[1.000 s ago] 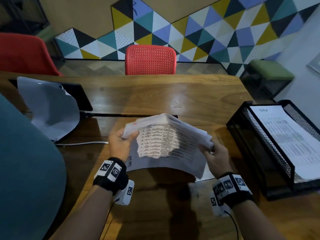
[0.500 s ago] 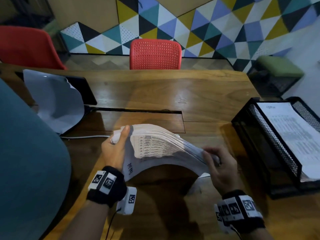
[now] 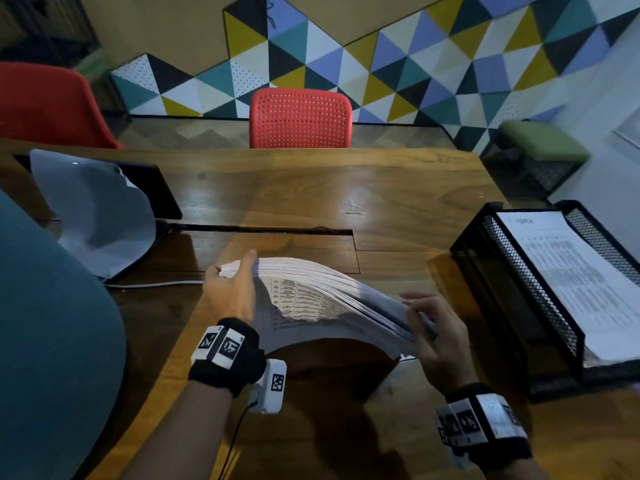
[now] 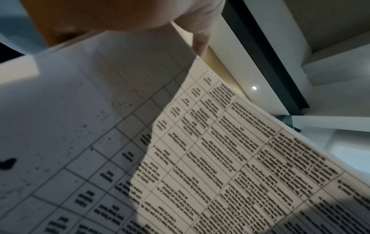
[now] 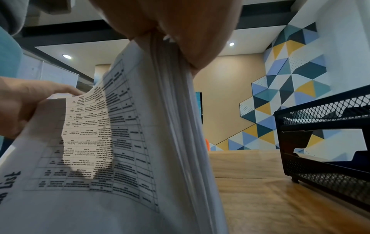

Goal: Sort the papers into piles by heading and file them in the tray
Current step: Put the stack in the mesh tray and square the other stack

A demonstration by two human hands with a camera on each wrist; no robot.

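Note:
A thick stack of printed papers with tables arches above the wooden table, held at both ends. My left hand grips its left edge, thumb on top. My right hand pinches the right edge, fingers over the sheets. The left wrist view shows the table-printed papers close up under my thumb. In the right wrist view the stack's edge runs down from my right hand, and my left hand holds the far end. The black mesh tray at right holds a printed sheet.
A curled grey sheet lies over a black device at the table's left. A white cable runs by it. Red chairs stand behind the table. A teal shape fills the left foreground.
The stack has come down lower over the table and flattened into an arch. Both hands moved down with it, and my right hand's fingers now spread over its right edge.

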